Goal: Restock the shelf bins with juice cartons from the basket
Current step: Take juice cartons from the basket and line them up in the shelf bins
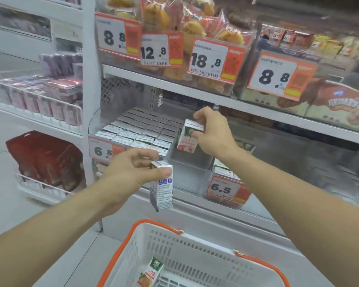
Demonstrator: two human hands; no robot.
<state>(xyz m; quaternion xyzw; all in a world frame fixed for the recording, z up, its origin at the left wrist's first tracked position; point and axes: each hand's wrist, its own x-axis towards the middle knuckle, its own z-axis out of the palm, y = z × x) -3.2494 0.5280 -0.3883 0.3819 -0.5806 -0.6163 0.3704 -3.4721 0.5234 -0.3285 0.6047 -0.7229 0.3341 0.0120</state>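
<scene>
Fingers (197,116) of the right hand (210,134) curl over the top of a white-and-red juice carton (188,136), thumb on the near face; the carton hangs tilted above the open slot at the right end of the shelf bin (174,160). Left hand (131,172) pinches a second carton (161,185), white with purple print, by its top edge, thumb across the front; it dangles in front of the bin, not yet over it.

Head view, only view. Bin rows to the left of the slot are packed with carton tops (141,129), touching one another. One orange-labelled carton (151,274) lies in the basket (195,241), white with orange rim, directly below the hands.

Risks, as judgement:
- Right carton is tilted; if lowered askew its bottom corner could catch on the neighbouring row or the bin wall and jam.
- Left grip is a light top-edge pinch; the carton could swing or slip and drop toward the basket or floor.
- The two cartons differ in print; the purple one may belong to another bin. Cannot read labels: blurred.

Surroundings: price tag 6.5 (104,151) on the bin front, a second tag (226,190) lower right, bread packs (195,27) on the shelf above. That upper shelf edge (195,94) limits headroom for entry from above.
</scene>
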